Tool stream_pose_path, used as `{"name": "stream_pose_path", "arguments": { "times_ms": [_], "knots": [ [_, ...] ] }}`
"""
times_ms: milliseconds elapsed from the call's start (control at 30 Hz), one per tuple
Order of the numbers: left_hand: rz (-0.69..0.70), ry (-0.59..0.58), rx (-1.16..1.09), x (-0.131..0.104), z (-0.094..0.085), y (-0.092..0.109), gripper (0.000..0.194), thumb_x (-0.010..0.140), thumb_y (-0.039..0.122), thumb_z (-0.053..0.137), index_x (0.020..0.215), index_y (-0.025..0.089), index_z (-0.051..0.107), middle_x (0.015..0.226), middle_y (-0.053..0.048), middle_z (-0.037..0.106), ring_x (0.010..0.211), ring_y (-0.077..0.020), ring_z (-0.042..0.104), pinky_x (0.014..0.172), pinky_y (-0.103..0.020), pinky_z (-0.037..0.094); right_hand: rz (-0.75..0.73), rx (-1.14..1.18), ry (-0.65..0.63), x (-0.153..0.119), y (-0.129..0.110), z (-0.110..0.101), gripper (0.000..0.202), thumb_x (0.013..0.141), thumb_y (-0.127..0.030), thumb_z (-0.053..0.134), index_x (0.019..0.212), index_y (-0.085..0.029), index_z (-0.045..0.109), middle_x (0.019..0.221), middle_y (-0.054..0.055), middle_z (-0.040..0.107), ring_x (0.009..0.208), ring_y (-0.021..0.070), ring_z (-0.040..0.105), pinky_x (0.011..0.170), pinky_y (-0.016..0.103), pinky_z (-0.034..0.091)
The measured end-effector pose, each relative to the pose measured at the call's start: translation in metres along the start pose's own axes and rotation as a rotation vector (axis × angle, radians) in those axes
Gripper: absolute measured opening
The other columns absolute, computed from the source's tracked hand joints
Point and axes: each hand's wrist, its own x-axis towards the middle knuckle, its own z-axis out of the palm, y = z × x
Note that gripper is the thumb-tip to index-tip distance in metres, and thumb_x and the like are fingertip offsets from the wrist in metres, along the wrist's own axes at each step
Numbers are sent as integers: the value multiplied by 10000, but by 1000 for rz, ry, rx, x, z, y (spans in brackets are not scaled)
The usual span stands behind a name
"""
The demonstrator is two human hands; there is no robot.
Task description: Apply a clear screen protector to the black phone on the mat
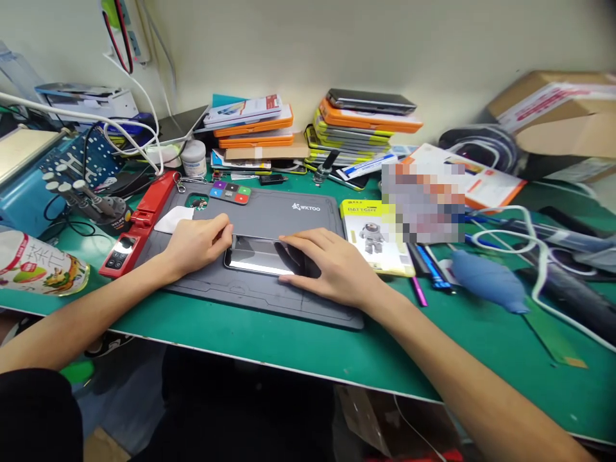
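A smartphone (260,256) with a dark, glossy screen lies flat on the grey repair mat (279,298). My right hand (337,266) spans its right end, thumb on the near edge and fingers on the far edge. My left hand (202,244) is closed, its curled fingertips beside the phone's far left corner. Whatever those fingers may pinch is hidden. A white cloth (174,219) lies just behind my left hand. Along the mat's left side runs a red clamp-like tool (144,218), with a phone's camera module (120,253) on its near end.
A yellow-and-white battery box (378,240) sits right of the mat, near screwdrivers (433,266) and a blue air blower (488,279). Stacked boxes (255,122) line the wall. A drink cup (41,263) stands at the left. A white cable (541,269) loops at the right.
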Motion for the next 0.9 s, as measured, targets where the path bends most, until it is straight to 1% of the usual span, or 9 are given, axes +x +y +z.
{"name": "stream_pose_path", "arguments": {
  "times_ms": [100,167,233,267,367,500,600,733,900],
  "knots": [
    [48,-33,-45,1,-4,-2,282,1119,370,433,1000,220,641,789,-16,739,693,-191,700,581,-313,346,14,9,-25,2,1,-1,658,1045,-639,680,1458,-127,656,1345,211,781,1178,371,738,1001,537,631],
    [148,-80,-78,2,-9,-4,250,1120,358,465,1166,216,666,1028,-55,796,890,-213,764,627,-305,433,14,3,-66,3,1,-4,670,1054,-638,662,1470,-113,649,1362,218,772,1190,376,734,1007,546,631],
    [269,-136,-85,5,-13,-6,302,1130,364,460,1304,222,662,1278,-96,776,1101,-245,768,677,-311,495,10,1,-103,4,1,-8,658,1075,-622,636,1491,-111,636,1388,220,760,1231,379,723,1040,554,619],
    [303,-156,-90,6,-15,-7,321,1138,379,450,1320,229,667,1319,-96,767,1136,-253,763,702,-318,517,10,7,-116,4,2,-10,650,1084,-613,626,1504,-116,629,1403,217,753,1261,380,714,1062,557,610],
    [259,-198,-189,8,-16,-10,323,1115,399,482,1322,249,679,1278,-73,790,1146,-261,762,856,-351,580,45,61,-155,3,5,-17,667,1087,-618,621,1559,-147,589,1468,203,729,1346,374,684,1122,562,582],
    [60,-173,-283,8,-11,-8,265,1060,342,542,1278,250,662,1184,-56,803,988,-237,762,855,-359,581,112,151,-211,0,7,-23,700,1069,-671,619,1610,-231,565,1519,175,712,1386,377,669,1152,594,564],
    [67,-139,-229,7,-5,-4,214,1078,352,525,1202,238,657,1213,-90,770,1059,-264,732,881,-386,573,128,146,-217,0,5,-22,655,1096,-654,559,1619,-259,571,1549,174,695,1407,394,653,1156,628,549],
    [85,-168,-239,6,0,-2,209,1097,411,574,1188,232,634,1209,-91,735,1094,-265,695,927,-393,564,126,87,-204,3,-2,-14,593,1161,-567,412,1622,-226,565,1560,191,683,1392,389,649,1147,610,539],
    [63,-183,-273,7,1,-2,234,1083,449,633,1170,231,639,1189,-73,713,1120,-265,655,966,-392,532,87,8,-214,3,-6,-10,591,1170,-555,379,1627,-225,554,1597,193,651,1333,381,668,1101,572,547]
  ]
}}
